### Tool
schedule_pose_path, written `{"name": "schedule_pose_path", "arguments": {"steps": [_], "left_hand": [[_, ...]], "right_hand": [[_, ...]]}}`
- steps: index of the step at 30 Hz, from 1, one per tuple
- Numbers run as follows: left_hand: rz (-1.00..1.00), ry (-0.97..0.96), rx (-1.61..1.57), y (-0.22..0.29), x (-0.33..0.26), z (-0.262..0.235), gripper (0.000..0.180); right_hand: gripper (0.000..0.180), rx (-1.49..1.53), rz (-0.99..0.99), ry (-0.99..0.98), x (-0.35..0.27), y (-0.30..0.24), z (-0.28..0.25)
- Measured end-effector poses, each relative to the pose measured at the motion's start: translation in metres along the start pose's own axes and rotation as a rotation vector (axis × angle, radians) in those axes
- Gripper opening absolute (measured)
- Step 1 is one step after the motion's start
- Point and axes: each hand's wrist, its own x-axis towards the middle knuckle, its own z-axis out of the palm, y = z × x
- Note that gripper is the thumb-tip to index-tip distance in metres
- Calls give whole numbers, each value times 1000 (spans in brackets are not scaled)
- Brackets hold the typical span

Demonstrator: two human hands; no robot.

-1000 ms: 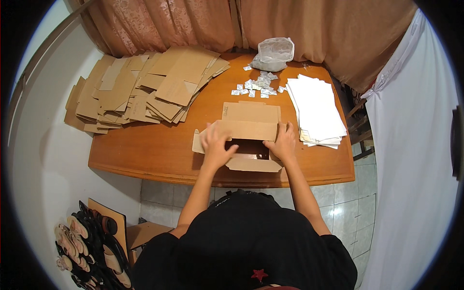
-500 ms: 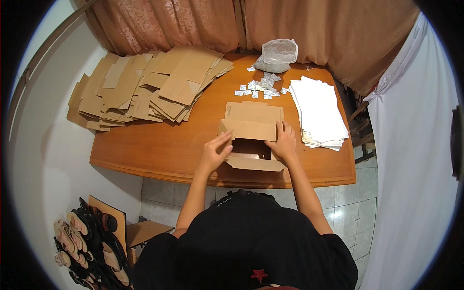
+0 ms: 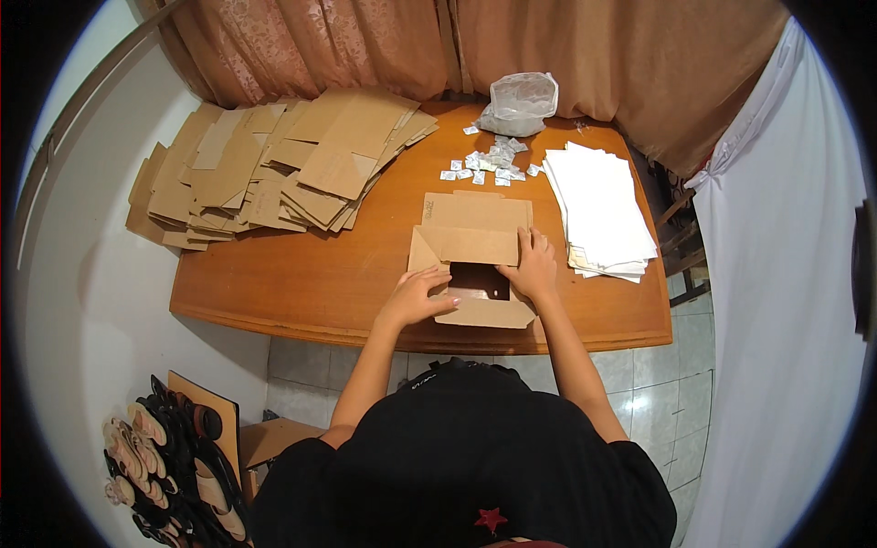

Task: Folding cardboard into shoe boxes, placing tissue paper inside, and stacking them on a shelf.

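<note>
A brown cardboard box [image 3: 470, 243] stands partly folded near the table's front edge, its dark inside showing through a gap between the flaps. My left hand [image 3: 418, 298] is closed over the box's left side, fingertips on the side flap and thumb by the front flap [image 3: 484, 313]. On the opposite side, my right hand [image 3: 533, 263] grips the right wall, its thumb at the opening and its fingers along the outer edge. The lid panel [image 3: 480, 211] extends away from me, laid back toward the far side.
Flattened cardboard pieces [image 3: 338, 146] are piled at the back left. Several small white sachets [image 3: 493, 160] lie beyond the box, before an open clear plastic bag [image 3: 521, 105]. White paper sheets [image 3: 598, 205] are stacked at the right. Shoes [image 3: 174, 457] sit on a rack at lower left.
My left hand has moved from the raised left flap down onto the box's left side, and that flap now lies flatter. The front flap has tipped slightly toward me. My right hand keeps its hold.
</note>
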Motion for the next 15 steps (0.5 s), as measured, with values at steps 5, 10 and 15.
{"name": "schedule_pose_path", "arguments": {"steps": [5,10,15], "left_hand": [[-92,-33,34,7,7,-3,74],[-177,-148,106,13,18,-5,78],[-203,-170,165,14,22,-2,81]], "right_hand": [[83,2,-1,-5,0,0,1],[84,14,10,-17,-1,-2,-2],[83,9,14,-14,-2,-3,-1]]}}
